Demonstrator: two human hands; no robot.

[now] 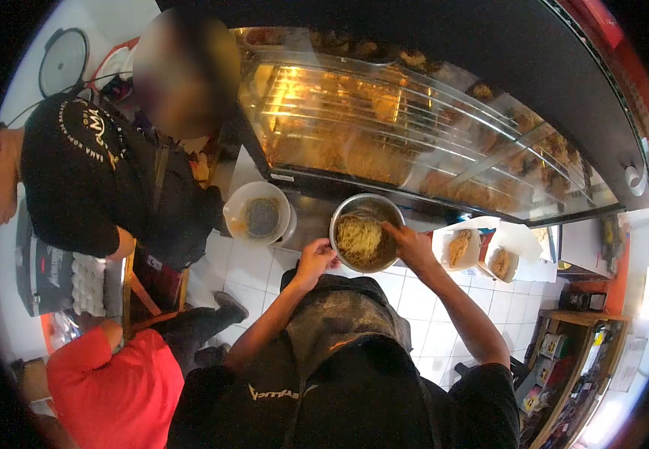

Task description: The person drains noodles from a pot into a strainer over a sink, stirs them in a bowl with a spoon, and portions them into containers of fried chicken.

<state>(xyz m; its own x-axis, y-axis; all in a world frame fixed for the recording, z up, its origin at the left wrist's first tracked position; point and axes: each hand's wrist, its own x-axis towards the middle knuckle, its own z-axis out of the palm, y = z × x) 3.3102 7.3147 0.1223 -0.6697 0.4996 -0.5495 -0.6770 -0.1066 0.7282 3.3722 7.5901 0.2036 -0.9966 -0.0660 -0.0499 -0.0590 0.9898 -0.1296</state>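
A round metal bowl (pixel 395 258) with yellow noodles (pixel 359 238) in it is in front of me at the counter's edge. My left hand (pixel 315 262) is at the bowl's left side, its curled fingers against the rim. Over the right rim reaches my right hand (pixel 410 247), with its bent fingers inside the bowl beside the noodles. Whatever those fingers pinch is too small to make out. Left of the bowl stands a white tub (pixel 288 200) with a dark, sieve-like round inside.
A lit glass display case (pixel 414 142) of fried food runs behind the bowl. Open paper boxes with fried chicken (pixel 460 247) lie at right. A person in black (pixel 92 179) stands at left, with a person in red (pixel 119 385) below. Egg trays (pixel 88 284) and a wooden shelf (pixel 575 374) flank me.
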